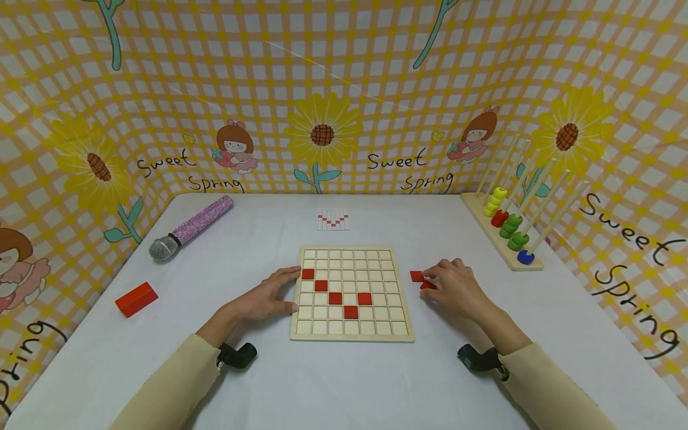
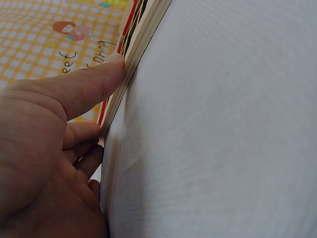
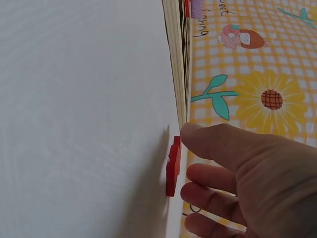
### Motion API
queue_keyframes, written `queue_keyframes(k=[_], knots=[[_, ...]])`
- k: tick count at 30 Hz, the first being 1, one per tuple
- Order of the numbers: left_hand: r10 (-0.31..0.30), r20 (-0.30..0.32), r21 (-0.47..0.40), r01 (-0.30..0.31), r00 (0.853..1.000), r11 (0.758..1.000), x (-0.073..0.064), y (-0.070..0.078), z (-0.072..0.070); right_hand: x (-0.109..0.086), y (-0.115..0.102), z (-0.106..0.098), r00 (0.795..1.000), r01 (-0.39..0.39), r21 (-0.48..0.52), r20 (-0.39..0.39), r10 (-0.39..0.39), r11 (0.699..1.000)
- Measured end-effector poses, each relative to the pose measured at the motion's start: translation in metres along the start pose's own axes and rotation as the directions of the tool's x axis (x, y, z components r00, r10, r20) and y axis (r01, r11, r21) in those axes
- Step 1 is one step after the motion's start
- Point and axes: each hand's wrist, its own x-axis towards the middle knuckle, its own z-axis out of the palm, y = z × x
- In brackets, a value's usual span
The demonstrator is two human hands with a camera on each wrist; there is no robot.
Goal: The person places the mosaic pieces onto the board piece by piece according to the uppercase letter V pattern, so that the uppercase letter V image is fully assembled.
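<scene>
A square wooden grid board (image 1: 352,338) lies at the middle of the table, with several red square tiles (image 1: 351,312) in its cells forming a slanted, V-like row. My left hand (image 1: 266,295) touches the board's left edge with fingers and thumb extended; its thumb (image 2: 94,87) rests against the rim in the left wrist view. Just right of the board, my right hand (image 1: 457,286) is over loose red tiles (image 1: 417,276), its fingertips right at them. In the right wrist view, the thumb (image 3: 213,141) is beside the overlapping tiles (image 3: 173,171), the fingers loosely bent.
Behind the board lies a small pattern card (image 1: 333,220) with a red V on a grid. A purple microphone (image 1: 199,224) and a red block (image 1: 137,299) lie to the left. At the right stands a wooden peg rack (image 1: 500,239) with coloured beads.
</scene>
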Motion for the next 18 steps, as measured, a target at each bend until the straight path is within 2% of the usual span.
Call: queue_keyframes(k=[7, 14, 18], knots=[[0.006, 0.001, 0.019, -0.006, 1.0, 1.0, 0.0002, -0.0012, -0.0005, -0.0007, 0.0027, -0.0003, 1.0, -0.01, 0.007, 0.004, 0.01, 1.0], [-0.013, -0.004, 0.013, 0.013, 1.0, 1.0, 0.0004, -0.0004, 0.0001, -0.0007, 0.0047, 0.0009, 1.0, -0.018, 0.014, -0.001, 0.018, 1.0], [0.001, -0.002, 0.012, -0.001, 1.0, 1.0, 0.0002, -0.0015, 0.0, -0.0006, 0.0067, 0.0017, 1.0, -0.025, 0.008, 0.0, 0.025, 1.0]])
